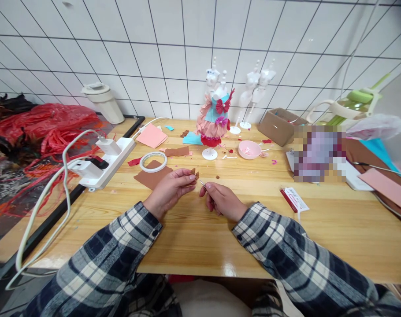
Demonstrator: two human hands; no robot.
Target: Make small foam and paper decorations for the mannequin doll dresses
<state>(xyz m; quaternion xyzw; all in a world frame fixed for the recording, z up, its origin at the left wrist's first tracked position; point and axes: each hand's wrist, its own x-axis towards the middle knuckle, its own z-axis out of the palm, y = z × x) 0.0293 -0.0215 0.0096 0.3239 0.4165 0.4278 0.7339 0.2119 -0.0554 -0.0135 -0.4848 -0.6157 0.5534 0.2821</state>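
Between the fingertips of my left hand point(172, 188) is a small crumpled piece of brown paper point(195, 174). My right hand point(222, 199) is closed around a slim metal tool with a pointed tip point(203, 184); it looks like tweezers or small scissors, but the grip hides most of it. The tip is close to the brown piece. Beyond my hands stands a small mannequin point(217, 110) in a pink, blue and red paper dress. Beside my left hand lie a brown paper sheet point(147, 177) and a roll of double-sided tape point(153, 162).
A power strip point(113, 163) with white cables runs along the left. Pink paper point(152, 135), a pink bowl point(250, 150), a cardboard box point(280, 127) and bare mannequins point(252, 88) stand toward the back. A red-and-white tag point(295, 199) lies right of my right hand.
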